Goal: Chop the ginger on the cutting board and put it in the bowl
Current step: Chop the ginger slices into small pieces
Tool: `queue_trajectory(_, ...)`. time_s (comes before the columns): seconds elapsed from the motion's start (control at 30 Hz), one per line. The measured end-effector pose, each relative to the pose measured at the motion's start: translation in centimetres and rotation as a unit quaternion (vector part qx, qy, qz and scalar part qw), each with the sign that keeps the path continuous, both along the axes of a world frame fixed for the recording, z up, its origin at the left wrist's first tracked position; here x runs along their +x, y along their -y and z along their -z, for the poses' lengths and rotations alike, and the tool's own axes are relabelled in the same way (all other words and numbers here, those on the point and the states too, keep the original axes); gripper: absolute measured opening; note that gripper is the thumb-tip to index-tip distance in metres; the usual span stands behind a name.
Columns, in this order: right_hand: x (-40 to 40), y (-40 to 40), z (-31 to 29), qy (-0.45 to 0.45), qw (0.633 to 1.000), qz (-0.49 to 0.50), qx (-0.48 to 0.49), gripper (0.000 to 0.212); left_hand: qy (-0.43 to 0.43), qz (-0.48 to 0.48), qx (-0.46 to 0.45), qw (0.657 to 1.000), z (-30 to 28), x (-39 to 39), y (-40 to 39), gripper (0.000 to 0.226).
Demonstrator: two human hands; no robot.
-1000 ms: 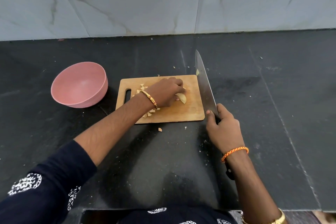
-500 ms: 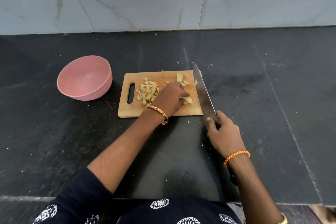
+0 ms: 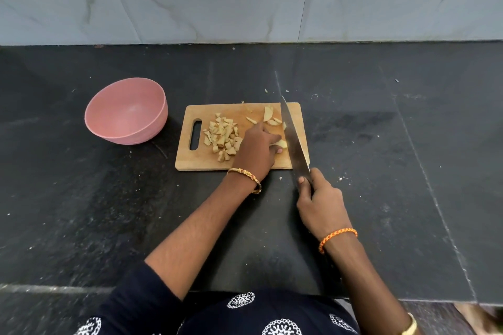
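Ginger slice (image 3: 281, 143) near the board's (image 3: 206, 160) right edge, pinched by our left hand (image 3: 257, 148), needs fingertips tucked back while our right hand (image 3: 317, 198), gripping the knife (image 3: 294, 139), chops straight down.

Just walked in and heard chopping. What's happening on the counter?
A person is chopping ginger on a wooden cutting board. The right hand grips a large knife, its blade over the board's right side, while the left hand holds a ginger slice beside the blade. A pile of chopped pieces sits near the board's handle; the pink bowl is empty.
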State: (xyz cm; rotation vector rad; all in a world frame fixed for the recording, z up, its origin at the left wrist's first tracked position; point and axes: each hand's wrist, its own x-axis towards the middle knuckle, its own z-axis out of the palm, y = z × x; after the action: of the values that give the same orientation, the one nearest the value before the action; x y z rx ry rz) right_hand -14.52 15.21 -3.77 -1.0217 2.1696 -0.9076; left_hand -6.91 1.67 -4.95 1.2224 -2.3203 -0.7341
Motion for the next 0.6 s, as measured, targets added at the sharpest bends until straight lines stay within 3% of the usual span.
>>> queue_trajectory(0.47, 0.9, 1.1, -0.5, -0.055, 0.997, -0.024, 0.056, 0.012, 0.000, -0.018, -0.018, 1.000, 0.1, 0.0, -0.4, 0.029)
queue_trajectory(0.6, 1.6, 1.9, -1.2, -0.103, 0.984, -0.042, 0.137, 0.011, 0.000, -0.020, -0.017, 1.000, 0.2, 0.0, -0.4, 0.032)
